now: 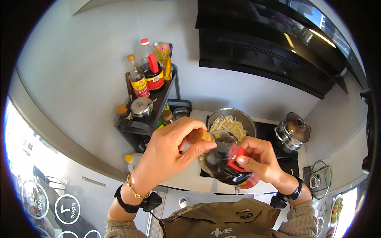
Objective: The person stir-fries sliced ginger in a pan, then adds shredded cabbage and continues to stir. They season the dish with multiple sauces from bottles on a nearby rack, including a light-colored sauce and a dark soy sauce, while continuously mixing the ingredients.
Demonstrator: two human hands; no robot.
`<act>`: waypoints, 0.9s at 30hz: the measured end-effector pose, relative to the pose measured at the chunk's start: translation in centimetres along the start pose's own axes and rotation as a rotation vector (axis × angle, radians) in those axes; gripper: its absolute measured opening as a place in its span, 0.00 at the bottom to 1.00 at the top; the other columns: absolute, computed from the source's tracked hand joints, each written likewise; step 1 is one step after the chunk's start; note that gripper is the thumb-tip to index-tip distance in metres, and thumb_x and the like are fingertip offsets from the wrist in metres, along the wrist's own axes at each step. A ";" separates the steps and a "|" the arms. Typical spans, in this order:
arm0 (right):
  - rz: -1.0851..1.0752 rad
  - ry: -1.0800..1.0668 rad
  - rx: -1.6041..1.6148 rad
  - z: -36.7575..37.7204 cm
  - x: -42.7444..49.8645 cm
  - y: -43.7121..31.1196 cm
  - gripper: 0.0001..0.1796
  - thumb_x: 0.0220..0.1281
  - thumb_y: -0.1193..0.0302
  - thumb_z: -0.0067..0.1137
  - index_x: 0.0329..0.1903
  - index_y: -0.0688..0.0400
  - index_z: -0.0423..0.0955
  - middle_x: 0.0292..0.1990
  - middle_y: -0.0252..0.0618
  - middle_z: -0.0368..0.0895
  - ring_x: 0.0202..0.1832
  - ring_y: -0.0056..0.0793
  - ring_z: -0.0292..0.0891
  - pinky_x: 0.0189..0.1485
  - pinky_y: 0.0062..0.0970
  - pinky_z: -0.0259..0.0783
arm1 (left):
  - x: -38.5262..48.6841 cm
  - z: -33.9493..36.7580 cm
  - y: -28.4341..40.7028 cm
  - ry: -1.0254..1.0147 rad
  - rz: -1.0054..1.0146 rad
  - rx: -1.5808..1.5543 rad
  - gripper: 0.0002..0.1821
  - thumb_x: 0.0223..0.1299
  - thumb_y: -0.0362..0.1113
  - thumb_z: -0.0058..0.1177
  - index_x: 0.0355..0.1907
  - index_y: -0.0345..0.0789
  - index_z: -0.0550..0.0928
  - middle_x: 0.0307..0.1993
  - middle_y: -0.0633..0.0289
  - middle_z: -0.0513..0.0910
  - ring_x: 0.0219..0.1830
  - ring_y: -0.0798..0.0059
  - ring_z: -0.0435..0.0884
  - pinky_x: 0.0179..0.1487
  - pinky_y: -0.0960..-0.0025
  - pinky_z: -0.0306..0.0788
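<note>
Tilted in front of me is a large clear plastic jug of dark sauce [218, 162] with a red handle. My right hand [259, 159] grips that red handle. The fingers and thumb of my left hand [174, 145] are closed around the yellow-orange cap [199, 136] at the jug's neck. Whether the cap is still seated on the neck is hard to see behind my fingers. Beyond the jug, a steel bowl or pan [251, 122] holds pale sliced strips [227, 125], partly hidden by the jug and my right hand.
A black shelf rack [162, 96] at left bears a sauce bottle [138, 78], a red-handled jug [153, 71], a yellow pouch [165, 59] and a lidded steel pot [142, 106]. At right, a lidded steel pot [293, 132] stands on the black cooktop [287, 166]. A black range hood [253, 59] overhangs.
</note>
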State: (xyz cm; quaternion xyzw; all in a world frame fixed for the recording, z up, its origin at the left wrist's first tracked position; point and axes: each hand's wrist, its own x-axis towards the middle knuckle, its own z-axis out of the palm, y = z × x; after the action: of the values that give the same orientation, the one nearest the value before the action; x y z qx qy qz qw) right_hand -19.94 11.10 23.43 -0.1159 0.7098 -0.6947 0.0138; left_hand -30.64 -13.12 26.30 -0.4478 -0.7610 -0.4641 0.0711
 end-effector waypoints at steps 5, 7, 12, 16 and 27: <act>0.221 -0.162 0.076 4.0 3.8 2.8 0.18 0.77 0.58 0.54 0.41 0.62 0.74 0.26 0.28 0.74 0.27 0.14 0.63 0.31 0.20 0.59 | -3.3 -2.6 -2.9 0.047 0.083 0.137 0.13 0.61 0.34 0.66 0.42 0.29 0.79 0.31 0.57 0.81 0.29 0.62 0.79 0.36 0.65 0.74; 0.403 -0.130 0.157 5.6 5.5 5.4 0.25 0.76 0.48 0.50 0.38 0.61 0.74 0.25 0.30 0.74 0.26 0.16 0.64 0.32 0.22 0.59 | -4.8 -3.3 -4.8 -0.034 0.105 0.277 0.13 0.61 0.33 0.65 0.43 0.30 0.79 0.30 0.57 0.80 0.32 0.57 0.80 0.40 0.63 0.76; 0.679 0.051 0.560 10.7 8.3 14.3 0.32 0.76 0.42 0.44 0.27 0.57 0.73 0.21 0.37 0.76 0.24 0.25 0.69 0.32 0.24 0.63 | -7.6 -2.2 -10.7 -0.111 0.266 0.343 0.16 0.59 0.34 0.64 0.47 0.31 0.79 0.36 0.54 0.78 0.37 0.54 0.76 0.41 0.59 0.73; 0.723 0.170 0.640 14.0 10.3 21.4 0.29 0.74 0.45 0.47 0.22 0.54 0.70 0.17 0.34 0.70 0.18 0.25 0.63 0.20 0.29 0.55 | -10.5 -2.9 -15.2 -0.289 0.182 0.393 0.17 0.60 0.36 0.64 0.48 0.31 0.79 0.37 0.54 0.79 0.40 0.54 0.77 0.45 0.58 0.74; 0.353 -0.043 0.017 16.0 14.9 31.0 0.23 0.77 0.56 0.48 0.35 0.63 0.80 0.30 0.41 0.84 0.33 0.31 0.81 0.36 0.32 0.74 | -14.2 -3.1 -21.6 -0.427 0.180 0.617 0.16 0.59 0.37 0.61 0.47 0.32 0.81 0.38 0.59 0.78 0.42 0.62 0.75 0.49 0.64 0.74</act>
State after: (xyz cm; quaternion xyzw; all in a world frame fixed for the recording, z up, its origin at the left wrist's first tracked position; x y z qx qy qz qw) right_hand -36.03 -7.08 -5.73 -0.0038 0.7129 -0.6846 0.1516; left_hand -39.39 -27.90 6.72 -0.5567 -0.8203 -0.1015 0.0830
